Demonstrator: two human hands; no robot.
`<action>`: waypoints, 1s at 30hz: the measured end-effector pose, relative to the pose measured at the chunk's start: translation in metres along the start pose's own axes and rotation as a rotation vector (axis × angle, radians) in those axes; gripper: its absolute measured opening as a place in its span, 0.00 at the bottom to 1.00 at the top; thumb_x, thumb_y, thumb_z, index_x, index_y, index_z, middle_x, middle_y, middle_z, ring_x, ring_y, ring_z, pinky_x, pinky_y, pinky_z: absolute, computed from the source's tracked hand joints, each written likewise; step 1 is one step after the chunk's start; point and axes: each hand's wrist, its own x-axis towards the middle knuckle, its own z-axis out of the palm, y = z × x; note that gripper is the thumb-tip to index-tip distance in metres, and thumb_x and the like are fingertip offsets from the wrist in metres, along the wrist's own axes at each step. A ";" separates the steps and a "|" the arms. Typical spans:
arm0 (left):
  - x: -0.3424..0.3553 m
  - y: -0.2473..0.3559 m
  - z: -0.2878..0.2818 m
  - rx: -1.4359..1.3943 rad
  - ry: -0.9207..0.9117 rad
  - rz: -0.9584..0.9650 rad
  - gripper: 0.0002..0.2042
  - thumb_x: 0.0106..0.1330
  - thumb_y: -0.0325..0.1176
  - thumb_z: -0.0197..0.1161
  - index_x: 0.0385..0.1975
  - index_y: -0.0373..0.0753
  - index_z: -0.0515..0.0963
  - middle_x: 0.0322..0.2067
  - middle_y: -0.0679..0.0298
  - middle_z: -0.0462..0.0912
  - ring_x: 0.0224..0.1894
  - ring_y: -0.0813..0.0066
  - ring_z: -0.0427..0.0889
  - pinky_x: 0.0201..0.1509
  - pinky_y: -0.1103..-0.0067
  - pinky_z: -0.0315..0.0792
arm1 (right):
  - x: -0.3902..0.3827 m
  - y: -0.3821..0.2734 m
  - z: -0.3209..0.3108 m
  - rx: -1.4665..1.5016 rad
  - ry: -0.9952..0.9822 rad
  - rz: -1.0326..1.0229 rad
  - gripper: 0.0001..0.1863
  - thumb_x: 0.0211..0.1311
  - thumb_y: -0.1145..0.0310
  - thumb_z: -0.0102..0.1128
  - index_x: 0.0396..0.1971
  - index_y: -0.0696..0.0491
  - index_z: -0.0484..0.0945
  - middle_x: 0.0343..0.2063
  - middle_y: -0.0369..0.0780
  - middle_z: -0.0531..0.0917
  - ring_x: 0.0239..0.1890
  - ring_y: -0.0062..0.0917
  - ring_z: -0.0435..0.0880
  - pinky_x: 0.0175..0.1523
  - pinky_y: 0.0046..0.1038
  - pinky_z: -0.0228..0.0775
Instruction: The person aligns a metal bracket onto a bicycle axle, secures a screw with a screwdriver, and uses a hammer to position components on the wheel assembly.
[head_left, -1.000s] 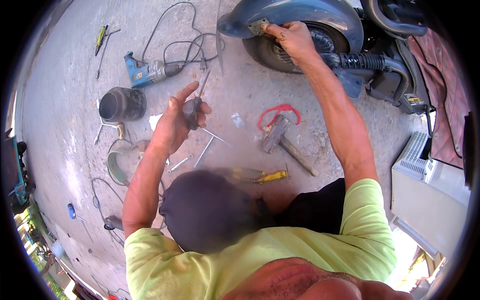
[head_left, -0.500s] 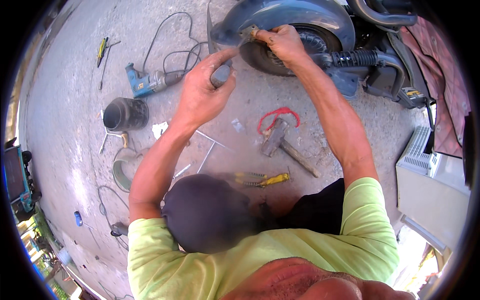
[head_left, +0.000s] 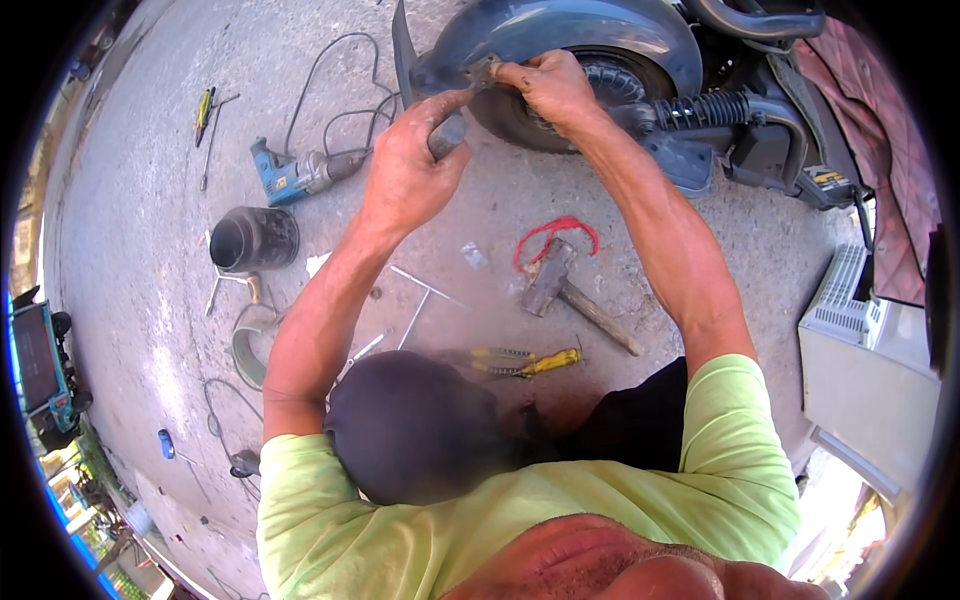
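Since left hand, clenched round grey-handled tool, neared bracket pinched by right hand, we list both engaged there.

I record the tool handle as dull grey and the metal plate as mottled grey-brown. Fender: glossy blue-grey, streaked with paler reflections. Tyre: black. Coil spring: black, banded by its turns. Drill: blue body, greyer front. Open cylinder: black, scuffed grey. Hammer: grey head, brown handle. Looped strip: bright red. I find the shirt plain yellow-green, the casing off-white with rows of dark slots, the sheet dusty pink, the floor speckled grey.
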 end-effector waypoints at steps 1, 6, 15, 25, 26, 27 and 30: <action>0.001 0.001 0.000 -0.002 -0.004 -0.008 0.17 0.65 0.25 0.62 0.55 0.37 0.81 0.50 0.53 0.86 0.52 0.62 0.86 0.58 0.73 0.76 | 0.000 0.000 0.000 -0.004 0.000 0.000 0.21 0.52 0.59 0.72 0.33 0.64 0.88 0.25 0.42 0.87 0.27 0.22 0.82 0.35 0.31 0.73; 0.004 0.000 0.003 -0.002 -0.015 -0.022 0.18 0.65 0.25 0.62 0.55 0.38 0.81 0.51 0.53 0.86 0.54 0.61 0.85 0.59 0.72 0.76 | 0.005 0.010 0.002 0.026 0.017 -0.008 0.23 0.50 0.57 0.73 0.31 0.66 0.87 0.23 0.43 0.86 0.26 0.23 0.82 0.34 0.32 0.73; 0.013 0.024 -0.001 0.193 -0.123 -0.035 0.21 0.58 0.24 0.64 0.54 0.38 0.79 0.52 0.51 0.84 0.53 0.50 0.83 0.57 0.69 0.77 | 0.008 0.013 0.001 -0.017 0.019 0.013 0.24 0.49 0.55 0.73 0.26 0.67 0.86 0.19 0.44 0.84 0.23 0.25 0.81 0.31 0.35 0.72; 0.021 0.026 0.007 -0.194 0.034 -0.298 0.14 0.65 0.28 0.61 0.50 0.36 0.82 0.29 0.58 0.84 0.29 0.72 0.82 0.37 0.75 0.77 | -0.004 -0.006 -0.002 -0.059 0.009 -0.012 0.22 0.51 0.56 0.73 0.30 0.66 0.87 0.21 0.45 0.85 0.23 0.25 0.81 0.32 0.35 0.73; 0.022 0.025 0.008 -0.343 0.045 -0.418 0.13 0.66 0.28 0.61 0.49 0.36 0.82 0.28 0.60 0.83 0.27 0.76 0.80 0.35 0.77 0.76 | -0.003 -0.004 -0.002 -0.058 0.010 -0.009 0.22 0.52 0.57 0.73 0.30 0.65 0.87 0.21 0.45 0.85 0.24 0.25 0.81 0.33 0.35 0.73; 0.022 0.024 0.008 -0.492 0.057 -0.537 0.13 0.66 0.28 0.60 0.49 0.36 0.83 0.26 0.61 0.82 0.26 0.79 0.78 0.34 0.78 0.75 | 0.000 0.000 -0.001 -0.057 0.011 -0.005 0.22 0.52 0.57 0.73 0.31 0.65 0.87 0.21 0.45 0.86 0.24 0.25 0.82 0.33 0.34 0.73; 0.019 0.021 0.011 -0.379 0.073 -0.457 0.13 0.67 0.28 0.60 0.49 0.35 0.82 0.27 0.58 0.83 0.28 0.74 0.82 0.36 0.75 0.77 | 0.001 0.002 0.000 -0.043 0.011 -0.011 0.22 0.52 0.57 0.73 0.32 0.65 0.87 0.22 0.45 0.86 0.25 0.24 0.82 0.34 0.33 0.74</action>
